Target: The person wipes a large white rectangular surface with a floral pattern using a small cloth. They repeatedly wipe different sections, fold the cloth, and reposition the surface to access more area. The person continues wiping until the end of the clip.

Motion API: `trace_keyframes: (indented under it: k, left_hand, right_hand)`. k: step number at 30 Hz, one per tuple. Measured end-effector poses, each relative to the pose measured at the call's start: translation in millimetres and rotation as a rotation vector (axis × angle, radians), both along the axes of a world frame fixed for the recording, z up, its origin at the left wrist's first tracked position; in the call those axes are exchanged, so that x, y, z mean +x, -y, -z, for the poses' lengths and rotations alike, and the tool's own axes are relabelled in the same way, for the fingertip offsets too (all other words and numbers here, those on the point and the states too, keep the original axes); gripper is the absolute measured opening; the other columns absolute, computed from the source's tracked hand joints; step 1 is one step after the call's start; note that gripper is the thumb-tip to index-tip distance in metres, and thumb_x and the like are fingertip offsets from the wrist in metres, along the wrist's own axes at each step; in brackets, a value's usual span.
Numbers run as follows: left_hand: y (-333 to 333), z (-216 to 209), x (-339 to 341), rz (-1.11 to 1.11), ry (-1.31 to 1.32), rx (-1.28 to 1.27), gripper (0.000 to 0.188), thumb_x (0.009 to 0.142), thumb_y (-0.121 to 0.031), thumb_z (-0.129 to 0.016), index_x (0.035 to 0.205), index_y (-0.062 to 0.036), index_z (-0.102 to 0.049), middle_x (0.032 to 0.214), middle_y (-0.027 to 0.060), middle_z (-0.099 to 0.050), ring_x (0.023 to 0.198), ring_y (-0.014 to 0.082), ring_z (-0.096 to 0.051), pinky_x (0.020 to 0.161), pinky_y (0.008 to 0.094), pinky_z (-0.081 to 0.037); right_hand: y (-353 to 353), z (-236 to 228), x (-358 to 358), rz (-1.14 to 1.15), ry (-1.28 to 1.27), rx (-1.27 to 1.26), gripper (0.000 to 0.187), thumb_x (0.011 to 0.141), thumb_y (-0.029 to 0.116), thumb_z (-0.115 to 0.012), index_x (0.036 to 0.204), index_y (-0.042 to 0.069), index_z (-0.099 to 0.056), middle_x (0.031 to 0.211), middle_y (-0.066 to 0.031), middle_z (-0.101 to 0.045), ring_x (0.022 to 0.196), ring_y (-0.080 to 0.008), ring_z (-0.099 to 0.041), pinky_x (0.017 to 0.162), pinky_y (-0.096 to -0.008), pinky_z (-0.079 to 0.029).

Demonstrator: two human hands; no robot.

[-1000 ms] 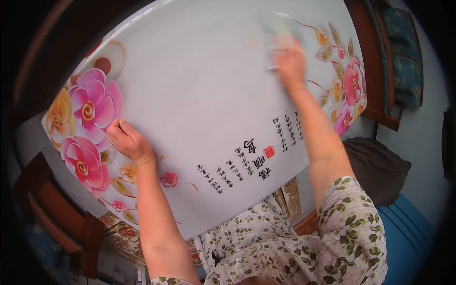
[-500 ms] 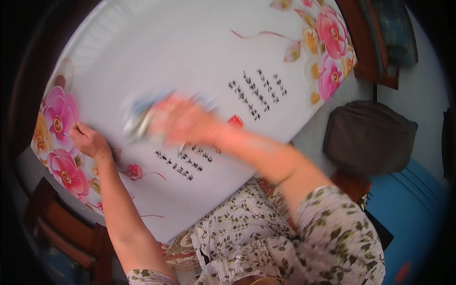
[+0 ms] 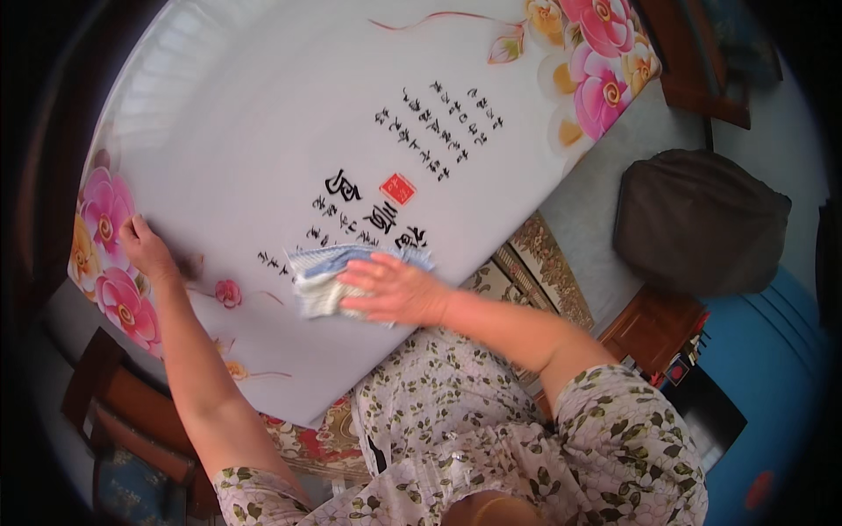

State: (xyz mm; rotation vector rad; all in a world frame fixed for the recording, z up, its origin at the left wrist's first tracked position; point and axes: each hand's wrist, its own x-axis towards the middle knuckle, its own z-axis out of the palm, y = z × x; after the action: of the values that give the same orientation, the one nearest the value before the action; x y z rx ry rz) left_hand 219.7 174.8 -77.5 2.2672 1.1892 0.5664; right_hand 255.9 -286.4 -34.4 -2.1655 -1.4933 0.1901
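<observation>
My right hand [image 3: 393, 289] presses a blue-and-white striped cloth [image 3: 323, 285] flat against the table cover [image 3: 237, 131], close to its near edge. Its fingers lie stretched over the cloth, which is bunched under the palm and spreads out to the left. My left hand [image 3: 147, 248] rests at the left side of the cover by the printed pink flowers, fingers curled in; whatever may be inside them is hidden. The cover is glossy white, with flowers at two corners, black lettering and a red square in the middle.
A dark brown rounded cover or cushion [image 3: 702, 223] is to the right, by a blue surface [image 3: 772, 351]. Wooden chairs [image 3: 132, 394] stand at lower left and upper right. A patterned rug [image 3: 544, 272] shows beneath the table, near a small wooden cabinet [image 3: 653, 329].
My right hand has drawn the striped cloth from the middle of the table toward me and slightly right, uncovering more lettering. My left hand stays at the left flowers.
</observation>
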Motion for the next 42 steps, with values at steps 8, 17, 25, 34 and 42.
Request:
trace_keyframes:
  k: [8,17,25,34,42]
  left_hand:
    - [42,-56,-131,-0.129,-0.098,0.000,0.030,0.095,-0.024,-0.051,0.105,0.0035,-0.057,0.099,0.0144,-0.059,0.093,0.0257,-0.056,0.084,0.0346,-0.044]
    - [86,-15,-272,-0.593,-0.480,0.408,0.023,0.089,-0.021,-0.051,0.093,-0.0010,-0.060,0.099,0.0187,-0.058,0.093,0.0378,-0.052,0.082,0.0478,-0.039]
    - [104,4,-262,-0.818,-0.381,0.369,0.020,0.089,-0.018,-0.050,0.095,-0.0001,-0.055,0.103,0.0176,-0.056,0.098,0.0367,-0.049,0.087,0.0473,-0.037]
    - [108,-15,-234,-0.792,-0.238,0.243,0.012,0.090,-0.011,-0.048,0.090,0.0007,-0.048,0.115,0.0172,-0.052,0.106,0.0358,-0.046,0.092,0.0464,-0.035]
    - [111,-30,-232,-0.830,-0.207,0.136,0.011,0.090,-0.010,-0.046,0.094,0.0011,-0.048,0.121,0.0192,-0.049,0.110,0.0380,-0.043,0.094,0.0492,-0.034]
  right_hand:
    - [171,10,162,0.934,0.600,-0.467,0.051,0.089,0.026,-0.055,0.133,0.006,-0.040,0.126,-0.0183,-0.048,0.117,-0.0312,-0.046,0.099,-0.0454,-0.039]
    - [8,-27,-110,-0.163,-0.170,-0.128,0.035,0.078,0.027,-0.061,0.112,0.026,-0.063,0.123,-0.0071,-0.052,0.119,-0.0241,-0.045,0.103,-0.0422,-0.036]
    - [51,18,122,0.589,0.324,-0.353,0.050,0.091,0.037,-0.050,0.136,0.015,-0.045,0.138,-0.0182,-0.038,0.132,-0.0350,-0.031,0.104,-0.0465,-0.029]
    - [-310,14,70,0.026,0.253,0.014,0.046,0.079,0.032,-0.062,0.123,0.019,-0.055,0.124,-0.0118,-0.049,0.119,-0.0322,-0.043,0.097,-0.0506,-0.033]
    - [-320,5,37,-0.656,0.141,0.026,0.048,0.074,0.031,-0.067,0.120,0.021,-0.059,0.126,-0.0084,-0.052,0.123,-0.0274,-0.044,0.105,-0.0450,-0.033]
